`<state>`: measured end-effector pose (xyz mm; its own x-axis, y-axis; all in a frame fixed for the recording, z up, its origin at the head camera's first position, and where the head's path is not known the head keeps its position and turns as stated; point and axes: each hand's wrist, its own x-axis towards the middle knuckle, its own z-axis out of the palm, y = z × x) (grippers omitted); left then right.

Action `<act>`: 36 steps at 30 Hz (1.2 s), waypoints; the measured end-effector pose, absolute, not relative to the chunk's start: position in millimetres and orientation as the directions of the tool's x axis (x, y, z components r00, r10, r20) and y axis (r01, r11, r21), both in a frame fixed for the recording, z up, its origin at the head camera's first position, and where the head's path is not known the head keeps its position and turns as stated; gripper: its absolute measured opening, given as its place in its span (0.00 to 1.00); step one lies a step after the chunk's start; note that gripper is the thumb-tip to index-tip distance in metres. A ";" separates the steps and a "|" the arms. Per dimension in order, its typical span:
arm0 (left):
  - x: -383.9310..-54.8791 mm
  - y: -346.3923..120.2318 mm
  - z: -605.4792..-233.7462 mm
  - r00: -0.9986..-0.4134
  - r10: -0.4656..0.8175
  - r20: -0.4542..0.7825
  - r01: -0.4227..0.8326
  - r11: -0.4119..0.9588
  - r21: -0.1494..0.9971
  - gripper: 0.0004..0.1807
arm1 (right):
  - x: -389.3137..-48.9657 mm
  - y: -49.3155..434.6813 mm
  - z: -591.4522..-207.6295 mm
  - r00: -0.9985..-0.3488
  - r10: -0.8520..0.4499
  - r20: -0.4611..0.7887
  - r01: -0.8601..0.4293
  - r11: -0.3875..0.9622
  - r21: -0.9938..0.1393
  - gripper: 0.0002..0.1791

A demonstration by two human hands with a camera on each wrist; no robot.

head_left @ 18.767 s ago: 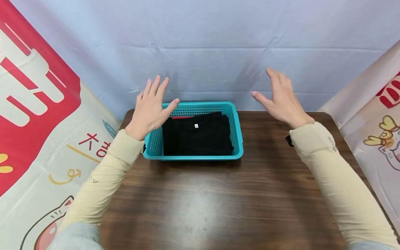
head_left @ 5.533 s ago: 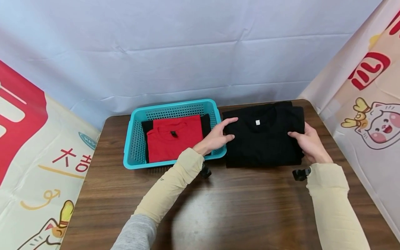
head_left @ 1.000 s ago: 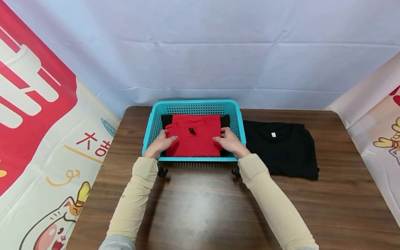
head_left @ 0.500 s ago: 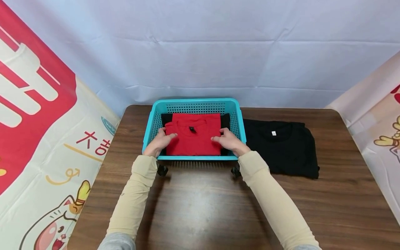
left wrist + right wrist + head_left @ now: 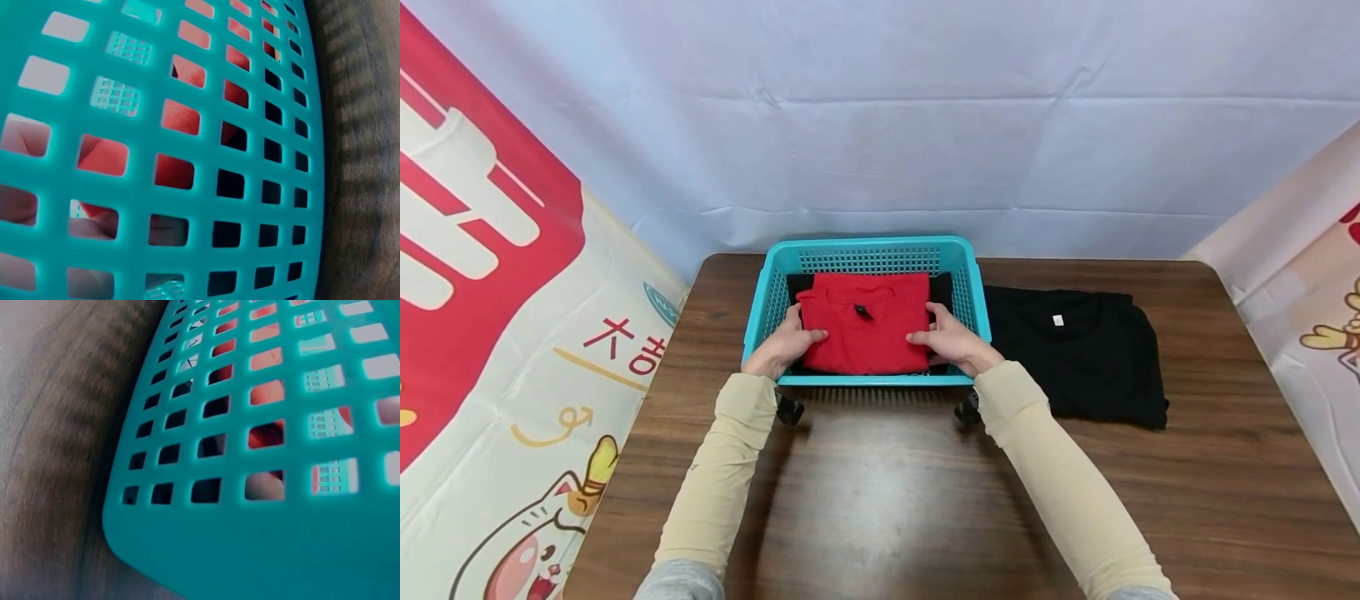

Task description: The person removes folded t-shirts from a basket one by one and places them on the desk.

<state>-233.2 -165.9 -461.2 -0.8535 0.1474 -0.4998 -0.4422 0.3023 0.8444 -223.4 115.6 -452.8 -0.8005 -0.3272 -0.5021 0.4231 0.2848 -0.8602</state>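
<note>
A folded red T-shirt (image 5: 868,333) with a dark neck label lies inside the teal plastic basket (image 5: 880,380) in the head view. My left hand (image 5: 784,342) grips its left side, thumb on top and fingers tucked under. On the opposite side my right hand (image 5: 957,340) holds it the same way. Black fabric (image 5: 942,289) shows beneath the red shirt, with a bit of white print at the front edge. Both wrist views look through the basket's perforated wall (image 5: 209,144), where red cloth (image 5: 181,117) and parts of the fingers appear behind the holes.
A folded black T-shirt (image 5: 1078,354) with a white neck tag lies on the brown wooden table (image 5: 880,492), right of the basket and partly behind the right forearm. A pale curtain (image 5: 895,150) hangs behind; printed cloths hang at both sides.
The folded black T-shirt went from the basket to the table on the right. Both hands then came to the red T-shirt; over the last half second its sides and front edge have lifted slightly.
</note>
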 end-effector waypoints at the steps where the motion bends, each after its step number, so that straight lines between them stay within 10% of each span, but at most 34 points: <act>1: -233.2 -165.9 -460.9 -0.854 0.152 -0.497 -0.436 0.310 0.845 0.45 | -223.4 115.4 -453.1 -0.804 -0.325 -0.497 0.422 0.277 -0.863 0.43; 16: -232.1 -165.5 -460.6 -0.867 0.175 -0.466 -0.412 0.273 0.869 0.51 | -225.3 117.3 -453.0 -0.817 -0.305 -0.488 0.436 0.226 -0.871 0.48; 26: -232.5 -165.6 -461.2 -0.833 0.255 -0.491 -0.408 0.318 0.856 0.28 | -225.0 118.5 -450.3 -0.807 -0.290 -0.514 0.424 0.320 -0.847 0.41; 36: -229.8 -164.7 -459.3 -0.858 0.252 -0.448 -0.346 0.360 0.866 0.25 | -222.7 119.7 -451.1 -0.829 -0.303 -0.470 0.363 0.349 -0.864 0.32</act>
